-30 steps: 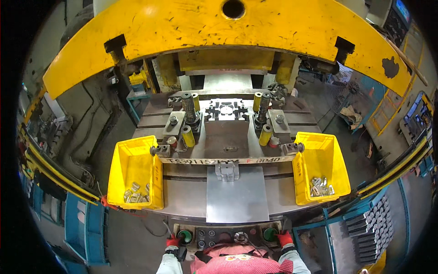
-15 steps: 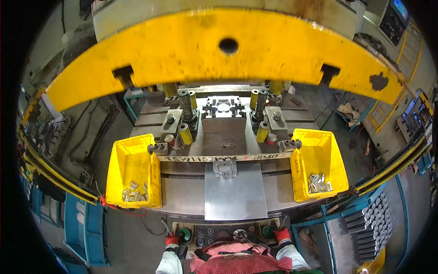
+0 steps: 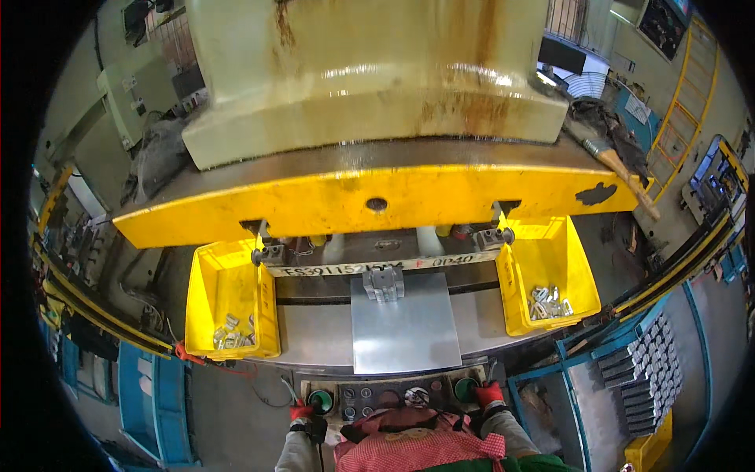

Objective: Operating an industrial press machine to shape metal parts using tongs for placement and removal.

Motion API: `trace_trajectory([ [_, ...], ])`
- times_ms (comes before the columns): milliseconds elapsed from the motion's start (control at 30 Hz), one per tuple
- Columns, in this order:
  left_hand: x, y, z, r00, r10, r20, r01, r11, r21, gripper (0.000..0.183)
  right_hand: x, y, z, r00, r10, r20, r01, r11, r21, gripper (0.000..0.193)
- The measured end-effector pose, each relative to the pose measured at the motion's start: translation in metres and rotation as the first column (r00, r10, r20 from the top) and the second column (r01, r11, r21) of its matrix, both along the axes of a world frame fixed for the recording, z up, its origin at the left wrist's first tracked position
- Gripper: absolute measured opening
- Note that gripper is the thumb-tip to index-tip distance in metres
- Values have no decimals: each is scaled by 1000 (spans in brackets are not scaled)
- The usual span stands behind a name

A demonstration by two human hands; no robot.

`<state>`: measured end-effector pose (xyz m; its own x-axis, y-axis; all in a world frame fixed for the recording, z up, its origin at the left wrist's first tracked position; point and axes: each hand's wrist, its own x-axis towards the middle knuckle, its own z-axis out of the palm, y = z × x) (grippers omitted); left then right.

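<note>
My left hand, in a red glove, is at the green round button on the left of the control panel. At the panel's other end, my right hand, also red-gloved, touches or sits right beside a second green round button. The fingers of both are too small and partly hidden to make out. Beyond the panel, a small stack of grey metal parts stands on a flat metal sheet. Over the die, the press's yellow-edged slide is low and hides most of the tooling.
Yellow bins flank the sheet, each with several small metal pieces inside. A brush lies on the slide's right end. To the right, a blue-framed rack carries rows of metal parts. Blue carts stand at left.
The yellow-edged slide has come down over the die, covering the guide posts and the part that showed there. Both hands stay at the green buttons.
</note>
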<state>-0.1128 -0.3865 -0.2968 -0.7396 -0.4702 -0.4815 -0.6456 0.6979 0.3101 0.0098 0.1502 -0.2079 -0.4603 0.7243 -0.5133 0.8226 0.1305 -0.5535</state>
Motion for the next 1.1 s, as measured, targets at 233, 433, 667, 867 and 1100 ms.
trace_trajectory([
  [233, 54, -40, -5, 955, 233, -181, -158, 922, 353, 61, 26, 42, -18, 847, -454, -277, 307, 843, -442, 54],
  [433, 2, 34, 240, 450, 742, -497, -276, 645, 713, 41, -31, 52, 179, 435, -450, -780, 660, 748, -63, 47],
  [667, -188, 157, 407, 699, 84, -710, 522, 620, 586, 29, -242, -30, 304, 401, 413, -818, -408, 880, 245, 52],
  [867, -291, 295, 414, 750, -308, -585, 575, 741, 347, 44, -386, -64, 307, 521, 557, -647, -551, 798, 243, 52],
  [1100, -279, 254, 373, 759, 176, -627, 511, 437, 740, 29, -284, -61, 330, 388, 359, -849, -392, 898, 200, 60],
])
